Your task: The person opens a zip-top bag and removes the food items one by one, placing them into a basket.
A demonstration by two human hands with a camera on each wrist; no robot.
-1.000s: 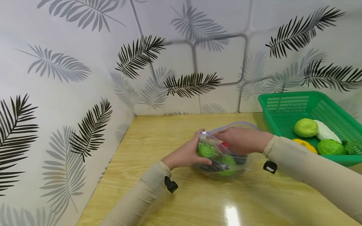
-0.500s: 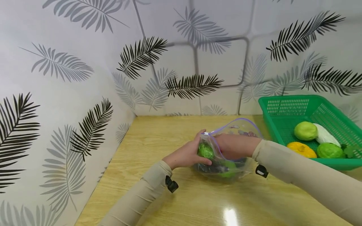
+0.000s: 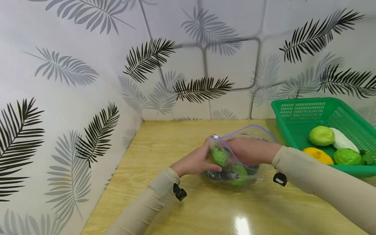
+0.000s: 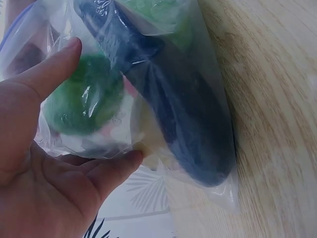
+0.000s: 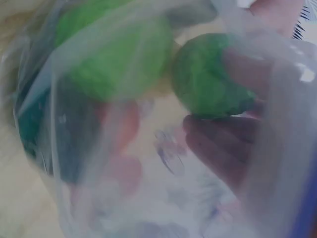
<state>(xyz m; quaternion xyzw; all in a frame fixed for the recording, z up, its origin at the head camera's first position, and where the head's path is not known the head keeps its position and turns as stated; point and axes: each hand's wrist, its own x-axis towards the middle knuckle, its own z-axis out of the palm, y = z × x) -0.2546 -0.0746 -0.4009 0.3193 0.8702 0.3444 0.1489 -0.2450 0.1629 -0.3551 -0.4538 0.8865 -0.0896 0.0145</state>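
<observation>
Right wrist view shows a green vegetable (image 5: pixel 202 78) clamped in right grip (image 3: pixel 251 150) inside a bag (image 3: pixel 227 178) left grip (image 3: pixel 195 161) clamps from outside

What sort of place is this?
Probably a room corner indoors: it shows a glossy yellowish wood-grain table, white walls patterned with black and grey leaves, and a green slotted plastic basket.
</observation>
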